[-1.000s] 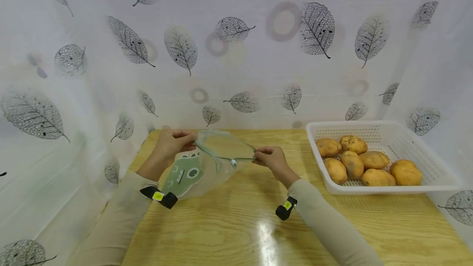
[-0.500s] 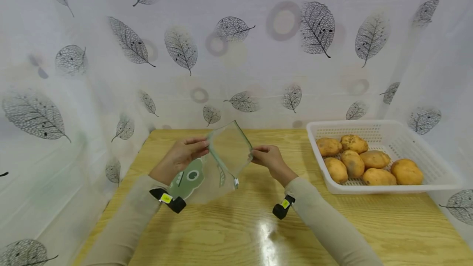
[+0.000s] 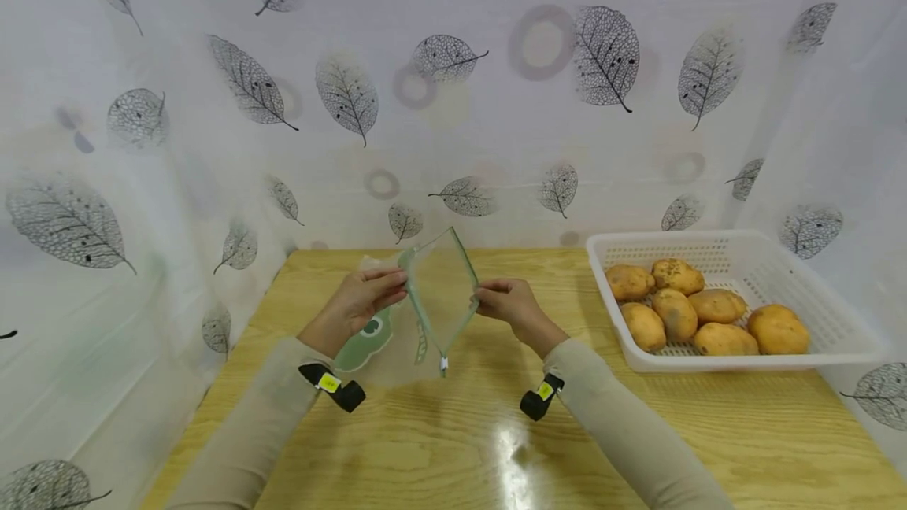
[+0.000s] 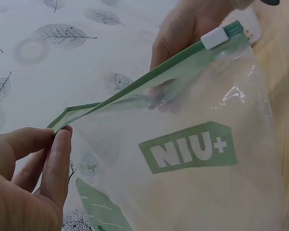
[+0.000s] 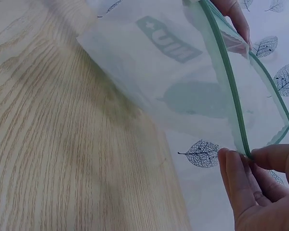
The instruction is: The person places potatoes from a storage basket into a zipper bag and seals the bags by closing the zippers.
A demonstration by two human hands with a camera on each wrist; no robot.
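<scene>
A clear zip bag (image 4: 207, 183) with green edging and a green printed label hangs between both hands, its mouth spread into a diamond. My left hand (image 3: 361, 297) pinches one side of the rim between thumb and fingers. The opposite side is pinched by my right hand (image 3: 517, 307). A white slider (image 4: 215, 38) sits at the near end of the zip, low in the head view. The bag's body slants to the left, with a green cartoon print (image 3: 364, 341) partly behind the left hand.
To the right stands a white perforated plastic basket (image 3: 843, 329) with several potatoes (image 3: 719, 305) in its left and middle part. A wooden table (image 3: 425, 447) lies under the hands. Leaf-patterned sheeting (image 3: 496, 124) rises behind and at the sides.
The left hand has moved right, closer to the right hand. The bag's mouth has turned from a wide loop into an upright diamond, with the slider now lower.
</scene>
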